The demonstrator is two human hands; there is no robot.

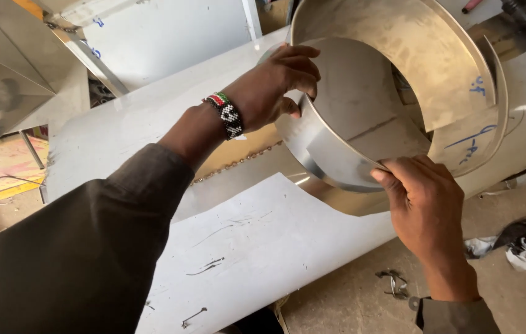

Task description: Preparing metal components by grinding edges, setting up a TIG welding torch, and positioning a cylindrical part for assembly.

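Observation:
Both my hands hold a wide strip of shiny sheet metal [331, 151] that is curled into an open ring with overlapping ends. My left hand [275, 83], with a beaded bracelet at the wrist, grips the ring's left edge, fingers curled over the rim. On the near lower rim my right hand [424, 198] pinches the metal, thumb on the outside. The ring is held up, tilted toward me, above larger metal sheets. Blue marker marks show on the strip's right end [476, 133].
A large white-coated metal sheet [257, 247] lies below the ring, over a wooden bench [510, 297]. A thin chain [238, 164] runs under my left wrist. Rags [516, 241] and small metal scraps [393, 281] sit at the right. A folded steel box [9, 62] stands at the far left.

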